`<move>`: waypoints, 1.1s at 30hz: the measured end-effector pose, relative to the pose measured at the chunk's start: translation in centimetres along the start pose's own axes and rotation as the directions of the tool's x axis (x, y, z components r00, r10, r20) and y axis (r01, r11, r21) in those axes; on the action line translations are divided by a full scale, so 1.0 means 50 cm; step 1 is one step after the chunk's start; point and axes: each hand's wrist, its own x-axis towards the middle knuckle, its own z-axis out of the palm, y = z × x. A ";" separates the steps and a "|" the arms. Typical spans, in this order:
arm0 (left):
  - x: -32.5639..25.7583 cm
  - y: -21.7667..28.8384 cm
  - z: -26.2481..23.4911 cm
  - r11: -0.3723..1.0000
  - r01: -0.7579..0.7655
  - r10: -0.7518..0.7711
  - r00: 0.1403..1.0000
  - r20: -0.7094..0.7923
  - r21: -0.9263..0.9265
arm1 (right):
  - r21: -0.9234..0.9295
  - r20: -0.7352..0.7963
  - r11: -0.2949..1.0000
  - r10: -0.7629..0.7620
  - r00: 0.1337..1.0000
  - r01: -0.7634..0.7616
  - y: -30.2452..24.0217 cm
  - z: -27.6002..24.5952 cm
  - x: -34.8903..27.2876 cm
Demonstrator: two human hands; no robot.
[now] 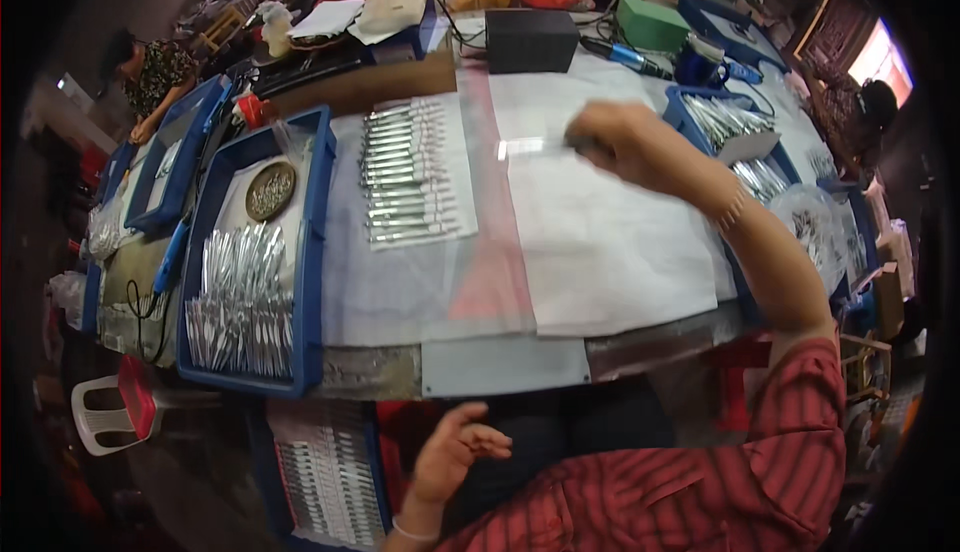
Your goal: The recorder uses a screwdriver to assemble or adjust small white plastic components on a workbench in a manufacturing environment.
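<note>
My right hand [630,147], smeared by motion, is raised over the white paper [610,242], its fingers closed. A pale, shiny flat strip [522,148] sticks out to its left, too blurred to name. Something dark shows under the fingers. Hanging below the table's front edge, my left hand [455,457] holds nothing, with its fingers apart and a little bent. To the left of the white paper, slim silver rod-like pieces [405,177] lie in a neat column on a pale sheet.
A blue tray [312,252] at left holds silver pieces and a round dish [270,192] of small parts. Another blue tray [262,462] of silver pieces sits low beside my left hand. Right: a blue bin [680,112] of silver pieces. A black box [530,42] stands at the back.
</note>
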 end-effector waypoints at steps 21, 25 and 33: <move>0.069 -0.251 -0.084 -0.139 0.381 -0.094 0.914 -0.395 0.914 | -0.291 -0.175 0.905 0.267 0.948 -0.309 0.449 0.285 0.183; 0.080 -0.189 -0.027 -0.268 0.385 -0.007 0.916 -0.401 0.883 | -0.248 -0.306 0.911 0.250 0.919 -0.330 0.404 0.239 0.155; 0.025 -0.102 0.035 -0.061 0.195 0.194 0.964 -0.180 0.979 | 0.412 0.344 0.853 0.181 0.921 -0.321 -0.116 0.049 -0.019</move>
